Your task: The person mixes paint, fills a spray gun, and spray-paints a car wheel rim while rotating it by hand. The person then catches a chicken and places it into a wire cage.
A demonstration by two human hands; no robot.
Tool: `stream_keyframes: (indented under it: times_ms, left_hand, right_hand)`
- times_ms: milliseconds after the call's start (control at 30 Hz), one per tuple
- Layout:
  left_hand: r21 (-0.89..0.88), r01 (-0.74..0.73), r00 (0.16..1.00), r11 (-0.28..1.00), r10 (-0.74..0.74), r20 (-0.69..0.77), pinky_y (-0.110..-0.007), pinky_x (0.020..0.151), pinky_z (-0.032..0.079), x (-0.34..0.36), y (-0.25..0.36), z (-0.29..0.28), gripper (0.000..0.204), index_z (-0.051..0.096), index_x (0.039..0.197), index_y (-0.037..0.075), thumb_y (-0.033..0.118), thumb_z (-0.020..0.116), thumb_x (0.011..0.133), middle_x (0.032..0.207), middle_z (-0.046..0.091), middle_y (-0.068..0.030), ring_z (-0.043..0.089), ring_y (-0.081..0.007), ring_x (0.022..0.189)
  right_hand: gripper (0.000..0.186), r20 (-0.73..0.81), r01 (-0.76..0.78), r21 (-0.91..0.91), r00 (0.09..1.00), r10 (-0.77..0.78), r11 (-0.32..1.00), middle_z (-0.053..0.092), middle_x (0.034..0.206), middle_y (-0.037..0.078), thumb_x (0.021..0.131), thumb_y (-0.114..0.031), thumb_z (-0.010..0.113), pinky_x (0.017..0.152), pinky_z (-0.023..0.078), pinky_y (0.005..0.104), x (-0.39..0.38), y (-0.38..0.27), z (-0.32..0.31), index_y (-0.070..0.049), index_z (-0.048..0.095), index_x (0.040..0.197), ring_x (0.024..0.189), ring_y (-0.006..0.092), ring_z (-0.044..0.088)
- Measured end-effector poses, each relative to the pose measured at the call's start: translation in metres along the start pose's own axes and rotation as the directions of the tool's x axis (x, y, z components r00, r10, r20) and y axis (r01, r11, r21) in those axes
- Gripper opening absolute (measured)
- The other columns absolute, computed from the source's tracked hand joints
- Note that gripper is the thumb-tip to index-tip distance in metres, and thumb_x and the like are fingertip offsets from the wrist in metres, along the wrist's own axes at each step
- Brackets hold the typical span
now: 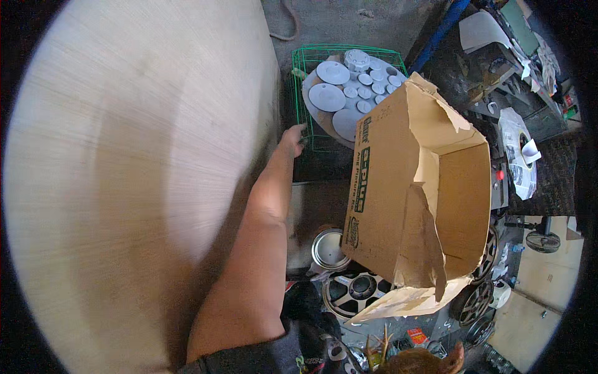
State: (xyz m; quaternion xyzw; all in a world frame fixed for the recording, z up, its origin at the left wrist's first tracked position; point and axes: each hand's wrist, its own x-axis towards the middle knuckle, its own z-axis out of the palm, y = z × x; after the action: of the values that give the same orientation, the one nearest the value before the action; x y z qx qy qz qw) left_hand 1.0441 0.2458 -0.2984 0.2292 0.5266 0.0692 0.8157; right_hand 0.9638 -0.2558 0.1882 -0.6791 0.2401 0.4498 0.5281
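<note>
My left arm stretches up from the lower edge, and my left hand (295, 138) is closed at the near left corner of a green wire rack (301, 93), its fingers curled at the wire. On the rack lies a grey, roughly round board (316, 117) bearing several grey discs and caps (327, 98) of different sizes. To the right of my arm a large, torn cardboard box (383, 181) stands tilted, its open side facing right, overlapping the board's near edge. A blurred brown shape at the lower edge may be part of my right arm or hand; I cannot make out its fingers.
A large pale curved surface (137, 156) fills the left side. Below the box are a round tin (330, 249) and a wheel rim (358, 293), with more rims at right. A blue pole (440, 34), a cluttered bench (498, 81) and a fan (542, 241) stand farther off.
</note>
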Motion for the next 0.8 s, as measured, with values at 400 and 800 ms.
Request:
stream_keyframes:
  times_ms: [400, 800]
  left_hand:
    - [0.039, 0.096, 0.989, 0.995, -0.100, 0.110, -0.048, 0.088, 0.045, -0.009, 0.028, 0.015, 0.034, 0.048, 0.121, 0.004, 0.016, 0.054, 0.089, 0.123, 0.047, -0.0166, 0.051, -0.0310, 0.104]
    - [0.147, 0.113, 0.993, 0.983, -0.109, -0.037, -0.068, 0.095, 0.025, -0.021, 0.034, 0.040, 0.033, 0.050, 0.115, 0.003, 0.021, 0.055, 0.089, 0.120, 0.048, -0.0146, 0.054, -0.0301, 0.093]
  right_hand:
    - [0.069, 0.404, -0.277, -0.139, 0.861, 0.310, 0.951, 0.057, 0.118, 0.009, 0.068, 0.000, 0.071, 0.094, 0.043, 0.0359, 0.035, 0.046, 0.069, -0.002, 0.042, 0.131, 0.111, 0.0205, 0.053]
    - [0.061, 0.534, -0.243, -0.152, 0.795, 0.287, 0.958, 0.058, 0.117, 0.010, 0.073, -0.004, 0.069, 0.095, 0.042, 0.0378, 0.120, 0.055, 0.193, -0.001, 0.044, 0.129, 0.110, 0.0224, 0.054]
